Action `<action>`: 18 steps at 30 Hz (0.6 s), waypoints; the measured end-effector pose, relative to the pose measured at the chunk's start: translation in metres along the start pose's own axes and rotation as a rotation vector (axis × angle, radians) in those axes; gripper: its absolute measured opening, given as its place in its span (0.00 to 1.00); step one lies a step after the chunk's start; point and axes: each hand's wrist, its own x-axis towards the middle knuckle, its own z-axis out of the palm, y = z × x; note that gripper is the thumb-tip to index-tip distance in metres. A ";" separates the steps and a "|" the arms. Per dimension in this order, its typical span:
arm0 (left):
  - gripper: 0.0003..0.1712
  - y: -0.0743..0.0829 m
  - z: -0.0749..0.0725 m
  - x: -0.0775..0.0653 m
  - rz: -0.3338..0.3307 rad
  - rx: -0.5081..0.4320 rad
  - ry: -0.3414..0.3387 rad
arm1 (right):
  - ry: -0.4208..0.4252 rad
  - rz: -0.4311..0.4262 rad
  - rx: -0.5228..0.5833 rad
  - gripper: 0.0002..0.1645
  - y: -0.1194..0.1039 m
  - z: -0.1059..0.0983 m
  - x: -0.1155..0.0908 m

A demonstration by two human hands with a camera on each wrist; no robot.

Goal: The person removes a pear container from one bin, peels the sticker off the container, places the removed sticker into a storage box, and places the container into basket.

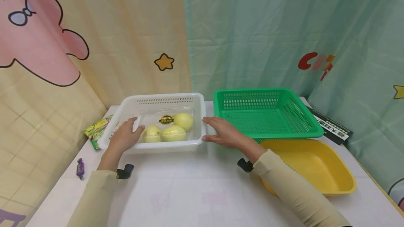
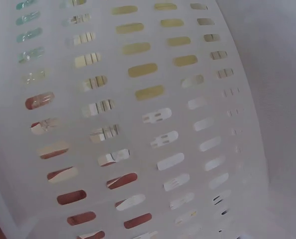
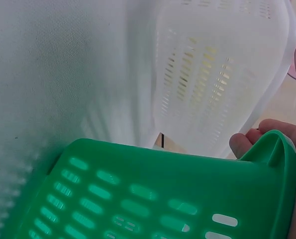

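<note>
A white plastic basket (image 1: 157,145) with slotted walls stands at the back left of the table. Inside it lies a clear plastic box (image 1: 151,115) with a round label, holding three pale yellow-green fruits (image 1: 174,133). My left hand (image 1: 123,136) reaches over the basket's left front part, thumb and fingers apart near the box's left edge. Extended fingers of my right hand (image 1: 223,132) are at the basket's right rim; whether they touch it I cannot tell. The left wrist view is filled by the slotted basket wall (image 2: 138,114), mostly hiding that hand.
A green slotted basket (image 1: 268,136) stands right of the white one, and a yellow tub (image 1: 344,181) sits before it, partly under my right sleeve. A black-and-white box (image 1: 329,125) lies far right. On the left are a green-yellow packet (image 1: 96,132) and a purple wrapped candy (image 1: 80,168).
</note>
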 end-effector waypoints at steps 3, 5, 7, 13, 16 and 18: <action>0.42 -0.002 -0.001 0.003 0.013 -0.005 -0.018 | -0.003 -0.012 -0.018 0.45 0.001 0.001 0.000; 0.41 -0.004 -0.001 0.004 0.025 -0.015 -0.032 | -0.003 -0.020 -0.027 0.45 0.001 0.001 0.000; 0.42 -0.006 -0.001 0.006 0.033 -0.020 -0.046 | -0.003 -0.026 -0.032 0.45 0.001 0.001 0.000; 0.42 -0.009 0.000 0.010 0.053 -0.022 -0.066 | -0.002 -0.026 -0.037 0.45 0.001 0.002 0.000; 0.42 -0.009 0.000 0.010 0.064 -0.011 -0.073 | -0.001 -0.022 -0.041 0.45 0.001 0.002 0.000; 0.43 -0.008 -0.001 0.011 0.066 -0.002 -0.090 | 0.000 -0.021 -0.043 0.45 0.001 0.002 0.000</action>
